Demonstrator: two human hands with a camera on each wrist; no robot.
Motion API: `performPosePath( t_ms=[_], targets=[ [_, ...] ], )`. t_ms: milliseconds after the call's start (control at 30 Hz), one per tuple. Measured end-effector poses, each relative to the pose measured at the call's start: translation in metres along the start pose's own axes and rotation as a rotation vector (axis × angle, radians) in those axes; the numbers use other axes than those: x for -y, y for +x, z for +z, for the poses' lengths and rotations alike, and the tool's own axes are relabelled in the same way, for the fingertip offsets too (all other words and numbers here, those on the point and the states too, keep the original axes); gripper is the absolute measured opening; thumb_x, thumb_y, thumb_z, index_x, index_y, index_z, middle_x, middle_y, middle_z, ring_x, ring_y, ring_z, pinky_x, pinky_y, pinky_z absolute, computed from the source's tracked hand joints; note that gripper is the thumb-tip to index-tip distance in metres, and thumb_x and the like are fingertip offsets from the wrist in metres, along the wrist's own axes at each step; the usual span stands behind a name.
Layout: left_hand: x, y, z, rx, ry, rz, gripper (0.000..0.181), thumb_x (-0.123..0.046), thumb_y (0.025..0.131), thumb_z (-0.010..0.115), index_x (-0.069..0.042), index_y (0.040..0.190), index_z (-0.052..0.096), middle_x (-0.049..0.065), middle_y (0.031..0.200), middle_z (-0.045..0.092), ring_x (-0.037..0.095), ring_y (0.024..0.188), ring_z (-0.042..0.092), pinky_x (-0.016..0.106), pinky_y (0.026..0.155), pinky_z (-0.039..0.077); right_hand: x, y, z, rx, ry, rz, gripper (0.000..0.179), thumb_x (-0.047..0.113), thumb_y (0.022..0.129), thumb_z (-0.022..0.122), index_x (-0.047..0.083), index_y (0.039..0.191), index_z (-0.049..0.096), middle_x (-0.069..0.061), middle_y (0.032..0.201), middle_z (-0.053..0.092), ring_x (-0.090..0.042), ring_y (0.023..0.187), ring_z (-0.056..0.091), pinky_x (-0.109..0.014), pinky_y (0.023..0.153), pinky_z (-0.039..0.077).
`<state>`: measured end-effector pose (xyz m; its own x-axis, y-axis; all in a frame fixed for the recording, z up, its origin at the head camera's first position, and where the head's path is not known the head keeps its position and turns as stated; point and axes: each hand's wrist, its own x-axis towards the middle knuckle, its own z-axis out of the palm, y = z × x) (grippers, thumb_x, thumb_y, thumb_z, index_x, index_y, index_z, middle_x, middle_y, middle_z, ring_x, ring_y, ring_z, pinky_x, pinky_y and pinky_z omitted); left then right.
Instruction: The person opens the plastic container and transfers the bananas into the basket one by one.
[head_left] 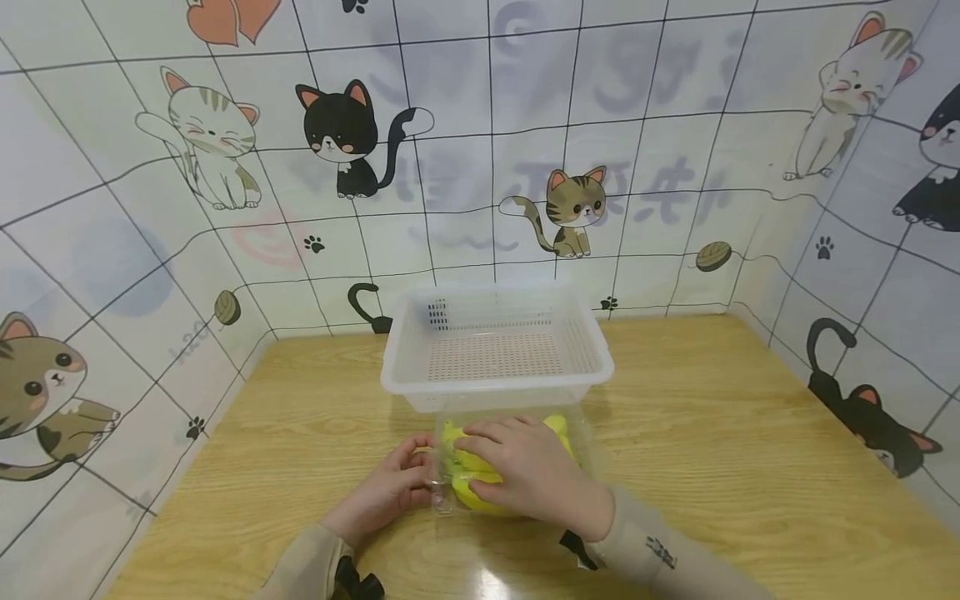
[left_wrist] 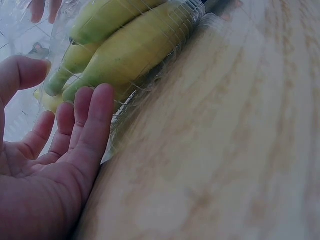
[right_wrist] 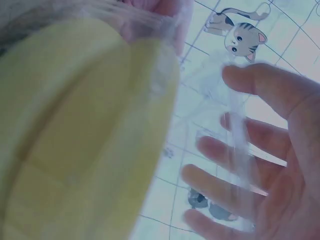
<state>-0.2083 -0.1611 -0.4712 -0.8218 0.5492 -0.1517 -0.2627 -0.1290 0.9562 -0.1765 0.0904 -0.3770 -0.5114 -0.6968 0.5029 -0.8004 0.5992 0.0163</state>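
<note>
One wooden tabletop (head_left: 720, 433), cat-print walls (head_left: 457, 221), bananas (left_wrist: 127, 52)

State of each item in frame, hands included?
Clear container: on the table, in front of the basket; whether its lid is fastened can't be told.
Bananas: in the container, unpeeled, yellow with greenish tips.
White basket: upright, open-topped.
Left hand: at the container's left side, fingers loosely bent.
Right hand: above the bananas, fingers spread.

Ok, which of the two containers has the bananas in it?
The clear plastic box, beside the left hand; the white basket behind it shows none.
</note>
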Motion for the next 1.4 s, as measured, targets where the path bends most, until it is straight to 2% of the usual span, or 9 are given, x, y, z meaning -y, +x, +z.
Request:
performPosePath(
  t_ms=[167, 633, 1100, 1267, 1400],
  targets=[
    [0.0, 0.0, 0.001, -0.005, -0.018, 0.007, 0.045, -0.002, 0.093, 0.056, -0.009, 0.131, 0.033, 0.01, 0.111, 0.051, 0.02, 0.09, 0.059, 0.033, 0.077, 0.052, -0.003, 0.0, -0.006, 0.067, -0.017, 0.017, 0.045, 0.038, 0.079, 0.077, 0.02, 0.119, 0.067, 0.001, 0.119, 0.066, -0.017, 0.108, 0.061, -0.041, 0.088, 0.049],
    [-0.001, -0.001, 0.0, 0.017, -0.023, 0.016, 0.045, -0.001, 0.094, 0.054, -0.005, 0.133, 0.032, 0.01, 0.107, 0.049, 0.017, 0.086, 0.055, 0.031, 0.076, 0.052, -0.015, -0.004, -0.029, 0.155, -0.025, 0.064, 0.045, 0.031, 0.077, 0.076, 0.02, 0.119, 0.067, 0.003, 0.118, 0.066, -0.016, 0.106, 0.062, -0.041, 0.089, 0.048],
    [0.001, 0.001, 0.0, -0.029, -0.023, 0.015, 0.048, 0.002, 0.092, 0.055, -0.003, 0.134, 0.032, 0.011, 0.105, 0.049, 0.016, 0.082, 0.054, 0.029, 0.072, 0.052, -0.024, -0.004, -0.041, 0.149, -0.021, 0.092, 0.044, 0.033, 0.077, 0.078, 0.019, 0.118, 0.068, 0.002, 0.116, 0.067, -0.018, 0.106, 0.062, -0.042, 0.086, 0.048],
    [0.003, 0.001, 0.0, -0.035, -0.019, 0.01, 0.047, 0.002, 0.091, 0.056, -0.004, 0.133, 0.034, 0.01, 0.105, 0.05, 0.016, 0.082, 0.055, 0.03, 0.073, 0.052, -0.027, -0.005, -0.043, 0.147, -0.035, 0.06, 0.044, 0.032, 0.078, 0.078, 0.016, 0.118, 0.068, 0.001, 0.115, 0.068, -0.018, 0.106, 0.062, -0.042, 0.089, 0.048],
    [0.003, 0.002, 0.0, -0.04, -0.011, 0.01, 0.047, 0.001, 0.092, 0.056, -0.005, 0.133, 0.035, 0.01, 0.104, 0.049, 0.016, 0.082, 0.054, 0.029, 0.073, 0.052, -0.031, -0.005, -0.045, 0.117, -0.022, -0.012, 0.046, 0.029, 0.078, 0.079, 0.015, 0.12, 0.067, 0.002, 0.114, 0.068, -0.018, 0.104, 0.063, -0.041, 0.089, 0.048]
  ],
)
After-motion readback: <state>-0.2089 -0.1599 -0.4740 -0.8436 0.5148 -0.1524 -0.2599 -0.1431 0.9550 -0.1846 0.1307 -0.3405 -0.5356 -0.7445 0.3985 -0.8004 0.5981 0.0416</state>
